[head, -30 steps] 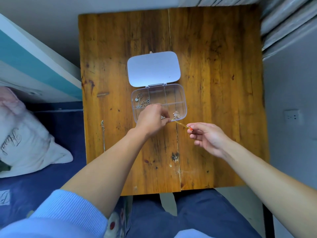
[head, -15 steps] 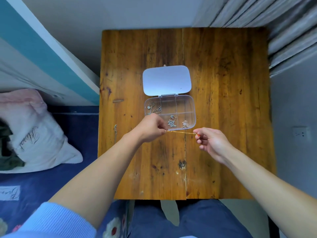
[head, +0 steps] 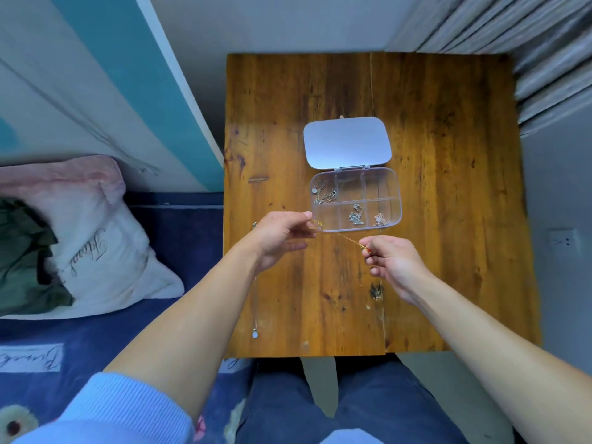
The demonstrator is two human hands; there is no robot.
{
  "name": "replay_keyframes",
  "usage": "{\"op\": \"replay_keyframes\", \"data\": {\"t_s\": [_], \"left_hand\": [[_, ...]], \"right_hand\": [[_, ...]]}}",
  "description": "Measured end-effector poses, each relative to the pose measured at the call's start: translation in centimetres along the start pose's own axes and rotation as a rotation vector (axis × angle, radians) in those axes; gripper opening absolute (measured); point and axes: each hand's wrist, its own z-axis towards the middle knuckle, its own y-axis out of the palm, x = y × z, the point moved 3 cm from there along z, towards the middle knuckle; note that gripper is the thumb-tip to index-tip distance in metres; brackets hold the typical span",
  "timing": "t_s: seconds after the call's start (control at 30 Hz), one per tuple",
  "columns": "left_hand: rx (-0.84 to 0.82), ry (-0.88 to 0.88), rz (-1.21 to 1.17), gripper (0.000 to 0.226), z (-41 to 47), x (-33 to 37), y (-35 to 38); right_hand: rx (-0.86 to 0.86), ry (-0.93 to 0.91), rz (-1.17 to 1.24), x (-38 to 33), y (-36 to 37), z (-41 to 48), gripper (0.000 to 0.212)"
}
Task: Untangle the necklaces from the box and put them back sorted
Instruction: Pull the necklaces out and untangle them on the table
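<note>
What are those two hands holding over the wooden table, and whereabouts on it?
A thin gold chain necklace, stretched between them: the left hand pinches one end, the right hand the other.

Wooden table [head: 448,251], open box [head: 355,200], silver necklace [head: 255,302]

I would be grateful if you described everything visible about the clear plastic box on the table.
The clear plastic box sits open on the wooden table, its rounded, opaque pale lid hinged back flat behind it. Thin dividers split the tray into six compartments in two rows. Small silver-looking chains lie in the far-left and near-middle cells, and a paler tangle in the near-right one; the others look empty. Neither hand appears to touch it, though a gold chain is stretched just in front.
</note>
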Motion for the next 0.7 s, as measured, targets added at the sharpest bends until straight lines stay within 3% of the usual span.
{"op": "replay_keyframes", "data": {"t_s": [0.17,0.4,0.7], "left_hand": [[-0.199,-0.146,-0.047,0.038,-1.2,-1.4,-3.4],[-0.117,-0.048,0.014,0.02,-1.6,-1.3,-7.1],[-0.038,0.016,0.886,0.018,-0.4,-1.9,-7.9]], "right_hand": [[0.077,-0.052,0.054,0.8,2.9,-1.3,0.019],[0.145,-0.062,0.11,2.3,4.3,-2.9,0.02],[0.213,-0.049,0.145,3.5,3.7,-4.1,0.02]]}}
